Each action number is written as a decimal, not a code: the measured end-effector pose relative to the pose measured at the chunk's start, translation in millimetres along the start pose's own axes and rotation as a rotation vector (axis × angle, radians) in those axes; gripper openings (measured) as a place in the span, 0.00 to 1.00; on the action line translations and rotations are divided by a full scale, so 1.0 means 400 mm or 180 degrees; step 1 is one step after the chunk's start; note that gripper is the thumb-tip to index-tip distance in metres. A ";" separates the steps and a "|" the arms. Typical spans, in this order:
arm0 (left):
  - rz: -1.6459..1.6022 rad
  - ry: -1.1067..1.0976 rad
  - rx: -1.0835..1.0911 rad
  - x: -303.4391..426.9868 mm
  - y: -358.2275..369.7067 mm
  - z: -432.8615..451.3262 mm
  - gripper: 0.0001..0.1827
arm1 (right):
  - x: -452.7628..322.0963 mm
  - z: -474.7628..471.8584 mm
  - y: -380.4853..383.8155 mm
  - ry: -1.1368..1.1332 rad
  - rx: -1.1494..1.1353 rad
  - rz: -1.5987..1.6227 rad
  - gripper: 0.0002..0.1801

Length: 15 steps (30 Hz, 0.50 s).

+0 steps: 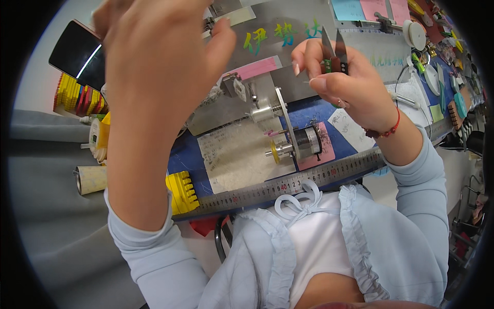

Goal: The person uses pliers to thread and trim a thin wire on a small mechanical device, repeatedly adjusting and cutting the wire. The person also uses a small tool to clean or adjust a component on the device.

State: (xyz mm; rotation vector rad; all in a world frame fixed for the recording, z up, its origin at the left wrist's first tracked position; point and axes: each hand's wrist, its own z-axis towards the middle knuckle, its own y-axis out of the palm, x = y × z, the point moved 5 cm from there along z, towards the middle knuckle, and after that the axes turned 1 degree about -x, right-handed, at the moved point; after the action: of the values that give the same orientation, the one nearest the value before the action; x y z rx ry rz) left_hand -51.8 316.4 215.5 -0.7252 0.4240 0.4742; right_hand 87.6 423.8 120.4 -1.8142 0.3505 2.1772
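My left hand (162, 50) is raised high at the upper left, close to the camera; its fingertips are cut off by the picture's rim, so what it holds cannot be told. With a red bead bracelet at its wrist, my right hand (339, 73) holds small thread snips (335, 50), blades spread and pointing up. Between and below the hands stands a metal winding device (266, 110) with an upright metal bar (287, 119). A black cylindrical part with a scale (310, 141) and a shaft with a yellow disc (274, 151) are attached to that bar.
A long steel ruler (262, 189) runs along the near table edge, with a yellow toothed plastic block (181, 193) at its left end. A handwritten sheet (239, 154) lies on the blue mat. A dark-screened phone (77, 54) is at upper left; tools and white spools (415, 34) crowd the right.
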 end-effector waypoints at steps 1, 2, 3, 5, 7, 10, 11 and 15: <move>-0.0254 0.0119 -0.0106 0.002 0.010 0.016 0.07 | 0.002 0.002 0.003 0.0041 -0.0017 0.0025 0.03; -0.0514 0.0231 -0.0221 0.004 0.020 0.037 0.09 | 0.006 0.001 0.007 0.0124 -0.0067 0.0096 0.04; -0.0776 0.0332 -0.0346 0.010 0.027 0.053 0.11 | 0.005 0.000 0.010 0.0055 -0.0122 0.0191 0.04; -0.1235 0.0410 -0.0557 0.008 0.023 0.079 0.12 | 0.001 -0.004 0.001 -0.0065 -0.0041 0.0044 0.04; -0.0897 0.0212 -0.0353 0.004 -0.017 0.058 0.08 | -0.002 -0.005 -0.009 -0.0065 -0.0043 0.0040 0.03; -0.1151 -0.0258 -0.0779 -0.004 -0.068 -0.029 0.06 | 0.004 0.017 -0.023 0.0376 0.0125 0.0025 0.04; -0.1525 -0.0402 -0.1067 -0.005 -0.068 -0.054 0.06 | -0.004 0.031 -0.014 0.0321 -0.0038 0.0160 0.05; -0.1990 -0.0685 -0.1100 0.042 -0.076 -0.091 0.07 | -0.010 0.108 0.047 0.0169 -0.0099 0.0470 0.07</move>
State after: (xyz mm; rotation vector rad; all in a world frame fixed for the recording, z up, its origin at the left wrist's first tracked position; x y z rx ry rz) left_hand -28.9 275.3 198.1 -1.0768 -0.1012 0.0271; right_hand 41.7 421.6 132.1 -1.9219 0.4789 2.2461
